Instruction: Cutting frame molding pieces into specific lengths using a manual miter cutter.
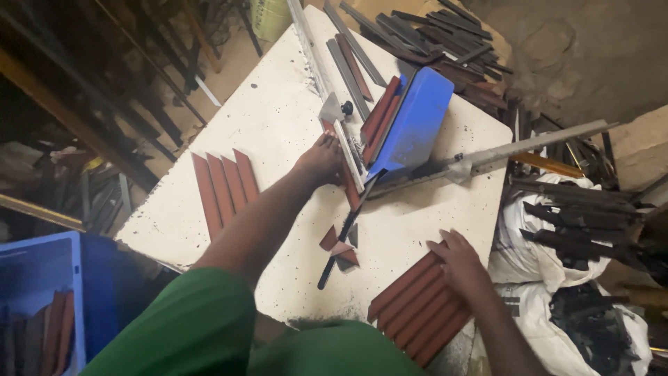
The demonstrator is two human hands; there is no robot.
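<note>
My left hand [321,159] presses a reddish-brown strip [350,189] against the metal fence of a blue cutting machine [415,125] on a white speckled table [278,118]. My right hand [456,263] rests flat on a stack of reddish-brown ribbed strips [417,310] at the table's near right edge. Three cut strips [224,186] lie side by side to the left. Small triangular offcuts [339,245] sit by the machine's black handle [341,244].
Dark metal profiles [431,35] are piled at the far end. White sacks with black scrap [577,278] stand to the right. A blue crate [42,299] with more strips sits lower left. A long metal rail [529,146] sticks out to the right.
</note>
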